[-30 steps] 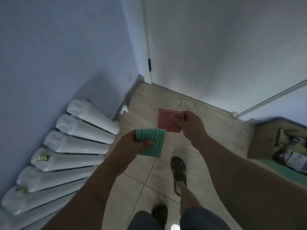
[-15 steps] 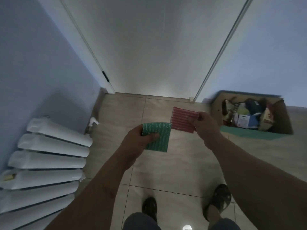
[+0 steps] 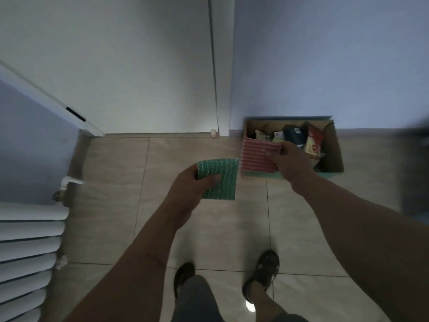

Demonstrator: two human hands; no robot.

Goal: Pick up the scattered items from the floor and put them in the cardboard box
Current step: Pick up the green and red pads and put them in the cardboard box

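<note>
My left hand [image 3: 190, 194] grips a green ribbed scrubbing pad [image 3: 220, 178] by its left edge, thumb across its face, above the tiled floor. My right hand [image 3: 290, 162] pinches a pink ribbed scrubbing pad [image 3: 257, 155] at its upper right corner, holding it over the near left edge of the open cardboard box [image 3: 334, 156]. The box stands against the wall at the right and holds several packets and small cartons.
A white radiator [image 3: 25, 247] runs along the left wall. A closed white door [image 3: 130, 66] fills the far wall, with a doorstop [image 3: 214, 132] at its foot. My two sandalled feet [image 3: 264, 270] stand on the beige tiles. A dark blurred shape [image 3: 415, 163] sits at the right edge.
The view has swung right and I have come closer to the box. Both hands kept their pads; the pink one now hangs over the box's near edge.
</note>
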